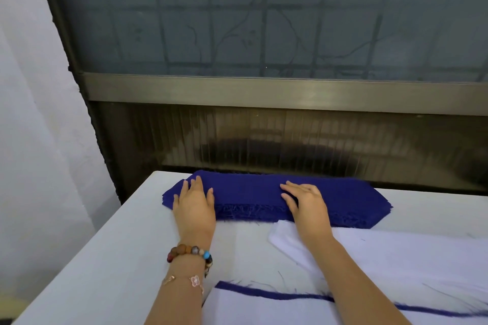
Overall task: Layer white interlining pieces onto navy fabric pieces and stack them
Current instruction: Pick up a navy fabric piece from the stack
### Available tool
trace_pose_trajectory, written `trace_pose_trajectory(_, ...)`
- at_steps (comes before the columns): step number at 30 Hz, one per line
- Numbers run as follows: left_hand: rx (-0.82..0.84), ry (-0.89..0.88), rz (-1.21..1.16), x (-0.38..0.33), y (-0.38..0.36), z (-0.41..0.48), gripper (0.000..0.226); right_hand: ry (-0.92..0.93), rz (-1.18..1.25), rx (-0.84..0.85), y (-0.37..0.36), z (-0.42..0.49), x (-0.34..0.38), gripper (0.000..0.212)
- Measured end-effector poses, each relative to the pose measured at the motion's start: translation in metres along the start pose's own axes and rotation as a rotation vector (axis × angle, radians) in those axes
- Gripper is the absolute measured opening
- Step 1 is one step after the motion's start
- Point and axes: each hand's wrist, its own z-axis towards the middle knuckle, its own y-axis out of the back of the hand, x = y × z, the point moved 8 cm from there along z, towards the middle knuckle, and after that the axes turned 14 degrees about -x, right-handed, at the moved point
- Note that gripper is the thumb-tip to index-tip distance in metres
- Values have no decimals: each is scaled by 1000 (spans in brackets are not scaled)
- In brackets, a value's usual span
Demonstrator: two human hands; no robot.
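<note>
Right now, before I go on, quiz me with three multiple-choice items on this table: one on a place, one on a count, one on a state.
1. Where does the navy stack lie?
A. at the far edge of the table
B. on the floor
C. at the near edge, under the forearms

2. How many bracelets are on the left wrist?
A. none
B. two
C. five

3. How do the left hand and right hand lie?
A. both flat on the navy stack
B. both raised as fists
C. both off the table

Answers:
1 A: the stack sits along the far edge.
2 B: a beaded bracelet and a thin chain show.
3 A: the straight fingers of both hands rest on the navy cloth.
</note>
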Motion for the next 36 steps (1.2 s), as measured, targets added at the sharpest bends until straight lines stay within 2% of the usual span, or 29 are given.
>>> trace_pose_trajectory(6, -56, 41, -121, 4, 8, 1, 43, -9, -5, 11, 1, 0, -1, 35)
trace_pose_trajectory(13, -158, -6, -258, -1, 25, 2, 6, -24, 4, 9, 2, 0, 0, 35)
trace_pose_trajectory(18, -124, -95, -283, -6, 22, 3, 18, -24, -10, 19, 3, 0, 0, 35)
trace_pose_trajectory(21, -103, -90, -278, -6, 21, 5, 13, -24, 9, 8, 3, 0, 1, 34)
trace_pose_trajectory(25, -71, 27, -462, -6, 22, 4, 55, -20, 33, -15, 6, -1, 2, 32)
trace_pose_trajectory(26, -86, 40, -492, -5, 24, 5, 52, -8, 27, -20, 7, -1, 3, 32)
trace_pose_trajectory(30, -138, 11, -631, 0, 35, 7, 17, 61, -66, 39, 5, 1, 15, 39)
trace_pose_trajectory(33, -100, 77, -757, 3, 35, 10, 20, 82, -157, 122, 0, 7, 23, 55)
trace_pose_trajectory(36, -18, 172, -845, 4, 27, 10, 23, 69, -145, 197, -4, 16, 28, 68)
